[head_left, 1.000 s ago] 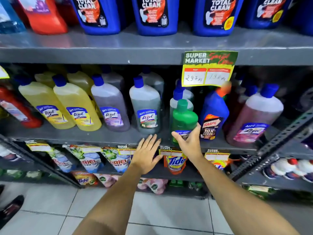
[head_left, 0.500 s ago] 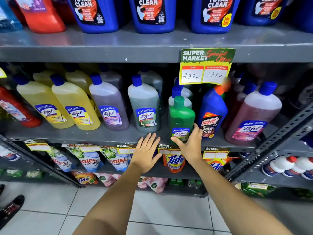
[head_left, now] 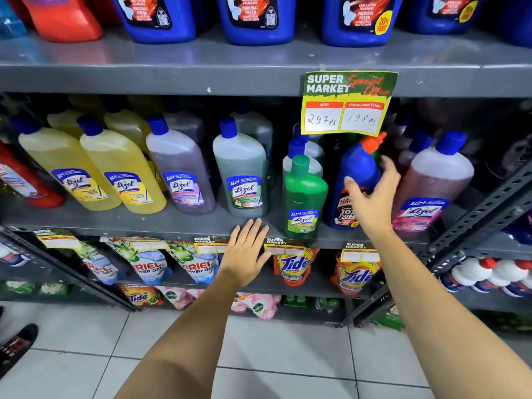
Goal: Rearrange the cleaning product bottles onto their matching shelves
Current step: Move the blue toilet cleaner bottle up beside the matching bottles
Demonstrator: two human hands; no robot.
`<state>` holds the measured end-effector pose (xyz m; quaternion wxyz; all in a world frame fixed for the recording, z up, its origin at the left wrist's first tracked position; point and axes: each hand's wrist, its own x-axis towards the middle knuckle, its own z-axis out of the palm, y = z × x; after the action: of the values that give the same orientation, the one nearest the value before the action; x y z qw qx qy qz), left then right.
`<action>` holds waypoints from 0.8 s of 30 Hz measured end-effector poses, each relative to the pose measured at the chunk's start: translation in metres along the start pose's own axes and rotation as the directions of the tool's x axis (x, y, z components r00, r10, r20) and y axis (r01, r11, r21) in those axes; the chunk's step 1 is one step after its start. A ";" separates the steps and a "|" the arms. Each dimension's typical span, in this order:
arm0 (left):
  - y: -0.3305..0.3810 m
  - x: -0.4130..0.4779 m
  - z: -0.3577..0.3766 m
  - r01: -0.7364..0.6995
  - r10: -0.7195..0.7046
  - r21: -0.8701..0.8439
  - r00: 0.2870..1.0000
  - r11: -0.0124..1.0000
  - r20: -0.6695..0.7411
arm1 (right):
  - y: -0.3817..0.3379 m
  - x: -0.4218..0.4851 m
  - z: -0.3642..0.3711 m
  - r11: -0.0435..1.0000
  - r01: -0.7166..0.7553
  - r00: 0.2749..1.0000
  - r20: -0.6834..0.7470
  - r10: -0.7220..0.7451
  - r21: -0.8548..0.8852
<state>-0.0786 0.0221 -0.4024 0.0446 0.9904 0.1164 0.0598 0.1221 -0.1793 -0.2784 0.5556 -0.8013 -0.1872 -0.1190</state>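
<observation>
A blue Harpic bottle [head_left: 355, 171] with an orange cap stands on the middle shelf [head_left: 161, 223] among Lizol bottles. My right hand [head_left: 371, 197] is spread around its body, thumb in front and fingers at its right side, not closed on it. A small green Lizol bottle [head_left: 303, 197] stands free just to its left, at the shelf's front edge. My left hand [head_left: 247, 251] lies flat and open against the shelf edge below the grey-green Lizol bottle [head_left: 241, 174]. Yellow Lizol bottles [head_left: 121, 171] and a purple one [head_left: 180, 174] stand further left; a pink one [head_left: 431, 182] is at the right.
The top shelf [head_left: 259, 70] carries several large blue Harpic jugs [head_left: 256, 18] and a red jug [head_left: 63, 18]. A yellow price sign [head_left: 345, 110] hangs over the Harpic bottle's cap. Ariel and Tide pouches [head_left: 292, 266] fill the lower shelf. A slanted metal rack frame [head_left: 475, 223] stands at the right.
My right hand left the small green Lizol bottle and rose to the right, onto the blue Harpic bottle. My left hand stayed on the shelf edge.
</observation>
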 end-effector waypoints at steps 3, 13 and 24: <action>0.000 0.001 -0.002 0.002 -0.002 -0.004 1.000 1.000 -0.010 | 0.008 0.007 -0.004 0.992 -0.129 0.982 0.138 0.130 -0.016; 0.012 0.005 -0.080 -0.252 0.233 -0.018 0.918 0.968 -0.319 | -0.010 -0.027 -0.031 0.969 -0.108 0.994 0.020 0.106 0.224; 0.064 0.093 -0.321 -0.296 0.313 0.141 0.687 0.945 -0.656 | -0.132 -0.019 -0.155 0.934 0.180 0.983 -0.090 -0.160 0.308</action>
<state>-0.0157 0.0063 -0.0679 -0.0226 0.9078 -0.0404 0.4168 0.0507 -0.2862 -0.1196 0.6697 -0.6789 -0.2547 -0.1607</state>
